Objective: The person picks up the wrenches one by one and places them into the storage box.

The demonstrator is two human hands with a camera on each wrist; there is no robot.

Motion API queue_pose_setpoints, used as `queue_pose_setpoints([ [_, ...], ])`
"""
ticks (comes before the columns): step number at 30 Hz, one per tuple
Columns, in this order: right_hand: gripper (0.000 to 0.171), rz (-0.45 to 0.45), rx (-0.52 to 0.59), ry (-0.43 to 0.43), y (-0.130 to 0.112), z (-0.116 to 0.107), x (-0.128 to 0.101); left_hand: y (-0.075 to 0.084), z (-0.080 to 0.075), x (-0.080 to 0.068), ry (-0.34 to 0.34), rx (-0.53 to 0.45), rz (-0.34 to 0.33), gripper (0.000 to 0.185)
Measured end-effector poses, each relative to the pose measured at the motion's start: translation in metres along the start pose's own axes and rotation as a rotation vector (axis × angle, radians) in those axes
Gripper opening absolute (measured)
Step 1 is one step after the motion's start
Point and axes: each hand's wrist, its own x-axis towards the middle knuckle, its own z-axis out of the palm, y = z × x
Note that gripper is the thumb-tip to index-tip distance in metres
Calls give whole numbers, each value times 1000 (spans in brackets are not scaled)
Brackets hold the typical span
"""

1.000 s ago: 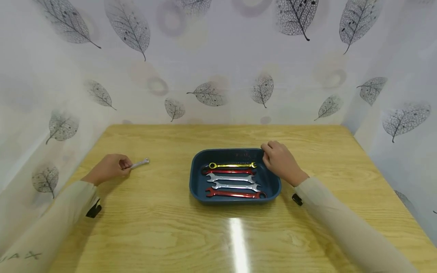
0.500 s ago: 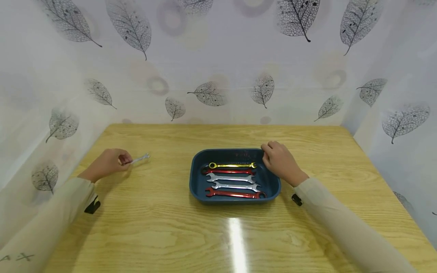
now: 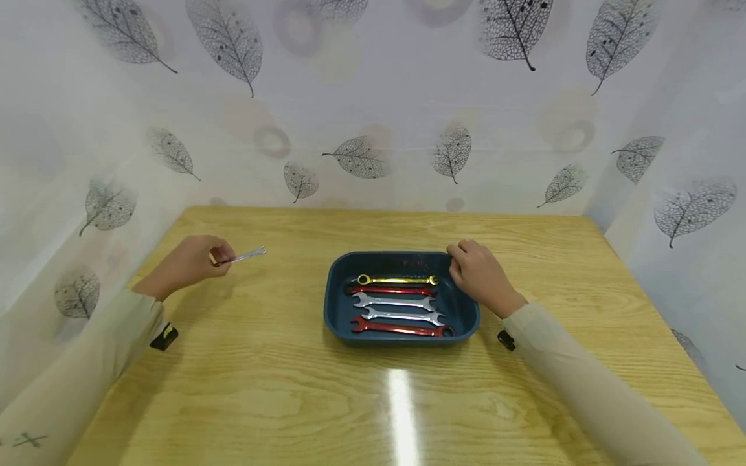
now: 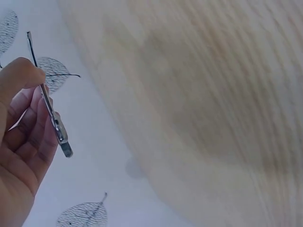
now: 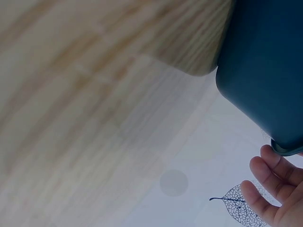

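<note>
In the head view my left hand (image 3: 195,262) is raised over the left side of the table, pinching a silver wrench (image 3: 249,254) between thumb and fingers. Its open end points right. The left wrist view shows the same wrench (image 4: 53,113) edge-on, the thumb pressing its shank. My right hand (image 3: 480,275) grips the far right corner of a dark blue bin (image 3: 402,342); some of its fingers are hidden there. Inside the bin lie a yellow wrench (image 3: 399,281), two silver wrenches (image 3: 396,303) and two red wrenches (image 3: 402,330), roughly parallel.
The wood-grain table (image 3: 280,401) runs back to a leaf-patterned backdrop (image 3: 373,84), which also closes both sides. A bright light reflection falls on the table in front of the bin. Both sleeves have a black device near the cuff.
My left hand has risen and moved slightly away from me and to the right, carrying the silver wrench. My right hand and the bin have stayed in place.
</note>
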Motion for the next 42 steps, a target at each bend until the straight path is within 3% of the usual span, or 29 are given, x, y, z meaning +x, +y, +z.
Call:
queue_pose_setpoints([
  [9, 4, 3, 3, 10, 0, 1, 1, 36, -12, 9, 15, 40, 38, 8],
  [17, 5, 0, 3, 8, 0, 0, 2, 68, -15, 14, 8, 10, 52, 7],
  [29, 7, -10, -14, 1, 1, 0, 4, 101, -5, 17, -16, -49, 103, 7],
  [42, 3, -4, -15, -4, 2, 0, -1, 141, 8, 36, -54, -37, 206, 8],
])
